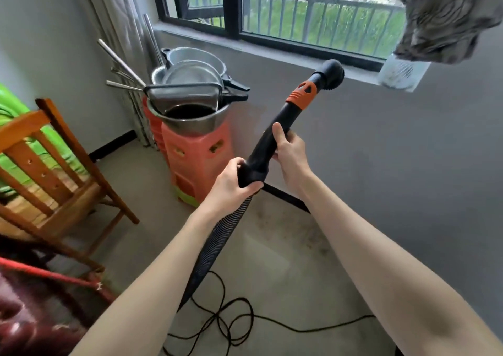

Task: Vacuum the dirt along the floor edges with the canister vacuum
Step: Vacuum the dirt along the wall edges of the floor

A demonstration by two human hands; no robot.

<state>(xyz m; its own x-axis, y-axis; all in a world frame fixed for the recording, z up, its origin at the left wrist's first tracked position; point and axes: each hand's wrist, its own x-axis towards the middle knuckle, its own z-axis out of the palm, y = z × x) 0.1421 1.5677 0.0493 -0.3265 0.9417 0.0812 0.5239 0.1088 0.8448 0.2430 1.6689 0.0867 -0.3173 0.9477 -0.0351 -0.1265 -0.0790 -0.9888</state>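
both hands hold the vacuum wand (275, 137) up in the air: the left hand (231, 181) grasps its hose end, the right hand (288, 148) wraps the shaft. its round brush head (330, 73) points at the window sill, well off the floor. dirty marks along the baseboard (285, 196) suggest edge cleaning is mostly ahead.
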